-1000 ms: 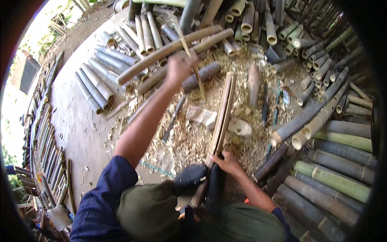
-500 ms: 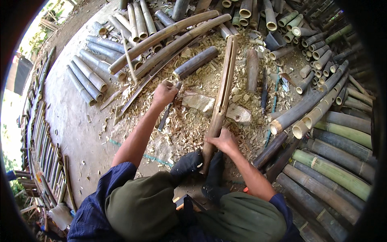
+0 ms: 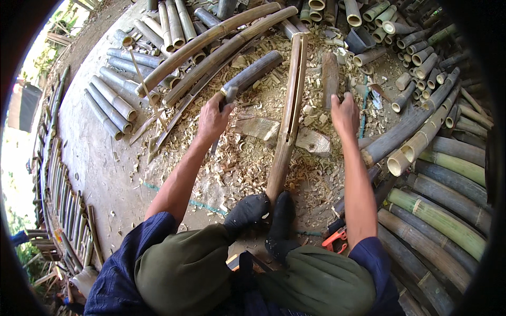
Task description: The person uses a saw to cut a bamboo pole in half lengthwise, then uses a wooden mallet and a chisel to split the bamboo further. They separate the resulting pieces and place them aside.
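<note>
My left hand is closed around a long, narrow dark tool with a grey metal end; its exact kind is unclear. My right hand has curled fingers over a long, dark, bar-like tool lying among shavings, much of it hidden by the hand and forearm. Between my hands a split bamboo pole with a long slot rests across a pale wooden block. Its lower end meets my dark-socked feet. No hand touches the pole.
A flat brown wood piece lies left of my right hand. Beyond my left hand are a dark bamboo length and long curved poles. Bamboo stacks line the right side. An orange-handled tool lies by my right knee.
My right hand has let go of the bamboo pole's lower part and moved forward and right to the dark bar-like tool. My left hand, still holding its tool, has shifted slightly.
</note>
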A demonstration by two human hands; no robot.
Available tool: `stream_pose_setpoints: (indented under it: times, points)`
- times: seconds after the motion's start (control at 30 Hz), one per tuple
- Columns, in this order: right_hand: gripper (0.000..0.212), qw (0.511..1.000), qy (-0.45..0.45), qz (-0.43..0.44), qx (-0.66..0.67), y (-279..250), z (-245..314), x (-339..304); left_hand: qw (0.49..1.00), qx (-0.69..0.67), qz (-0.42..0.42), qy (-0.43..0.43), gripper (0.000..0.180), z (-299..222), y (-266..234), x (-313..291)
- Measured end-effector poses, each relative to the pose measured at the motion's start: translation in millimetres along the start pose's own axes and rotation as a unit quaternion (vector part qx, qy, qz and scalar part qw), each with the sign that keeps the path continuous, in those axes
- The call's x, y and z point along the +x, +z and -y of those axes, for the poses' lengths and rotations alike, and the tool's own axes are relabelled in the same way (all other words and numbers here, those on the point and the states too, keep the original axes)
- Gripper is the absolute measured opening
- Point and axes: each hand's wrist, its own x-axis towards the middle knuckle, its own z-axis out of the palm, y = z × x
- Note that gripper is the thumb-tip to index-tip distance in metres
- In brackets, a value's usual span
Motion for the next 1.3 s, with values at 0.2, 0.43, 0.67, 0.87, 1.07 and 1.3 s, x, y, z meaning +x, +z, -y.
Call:
stream_pose_setpoints:
  times: [0.2, 0.43, 0.67, 0.87, 1.07, 1.3]
  points:
    - [0.075, 0.994, -0.004, 0.075, -0.078, 75.6, -29.5, 69.8, 0.936, -0.338, 0.099, 0.015, 0.05, -119.4, -14.6, 10.8]
    - [0.06, 0.683, 0.139, 0.185, 0.693, 3.1, -43.6, 70.7, 0.878, -0.43, 0.208, 0.015, 0.047, -169.4, 56.0, 2.9]
    - [0.071, 0.608, -0.046, 0.244, 0.754, -107.7, -18.1, -37.8, 0.852, -0.409, 0.326, 0.02, 0.044, -179.7, 69.0, -29.9]
    - [0.051, 0.782, -0.033, 0.09, 0.616, -141.9, -22.4, -85.9, 0.841, -0.403, 0.354, 0.074, 0.039, -190.9, 90.6, -50.4]
    - [0.062, 0.798, -0.068, 0.115, 0.588, -149.9, -17.6, -118.4, 0.855, -0.346, 0.382, 0.065, 0.043, -188.8, 85.2, -53.3]
    - [0.063, 0.801, -0.084, 0.117, 0.581, -155.8, -11.1, -129.8, 0.852, -0.344, 0.39, 0.056, 0.044, -183.3, 88.1, -54.0]
